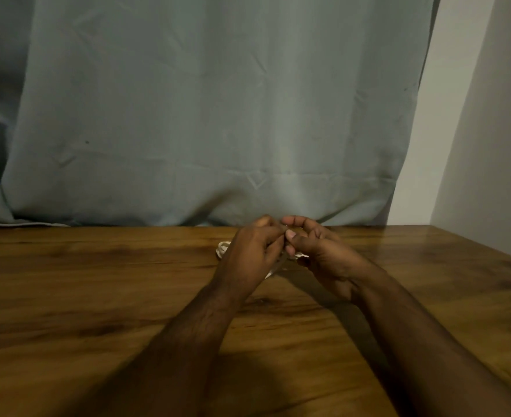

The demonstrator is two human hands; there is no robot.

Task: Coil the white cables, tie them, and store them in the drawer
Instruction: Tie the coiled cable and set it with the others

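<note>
Behind both hands (281, 251), curtain (212, 115) meets table (97, 281).

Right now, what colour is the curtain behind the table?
Pale grey-blue curtain, plain and creased, hanging behind the wooden table; the head view shows it.

Left hand (252, 254) and right hand (317, 251) meet fingertip to fingertip above the table (97, 296), fingers curled, forearms converging.
</note>
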